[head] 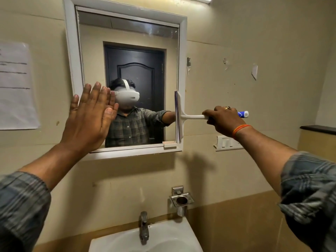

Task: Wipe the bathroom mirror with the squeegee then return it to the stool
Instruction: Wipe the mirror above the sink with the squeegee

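The bathroom mirror [141, 33] hangs in a white frame on the beige wall. My right hand [224, 120] grips the handle of a white squeegee [190, 116] with a blue end. Its blade stands upright against the glass at the mirror's right edge. My left hand [89, 115] is flat and open, fingers up, pressed on the lower left part of the mirror. The stool is out of sight.
A white sink [183, 233] with a metal tap [144, 227] lies below. A metal holder [181, 200] is fixed to the wall above it. A switch plate [227, 143] sits right of the mirror. A paper notice [16, 86] hangs at the left.
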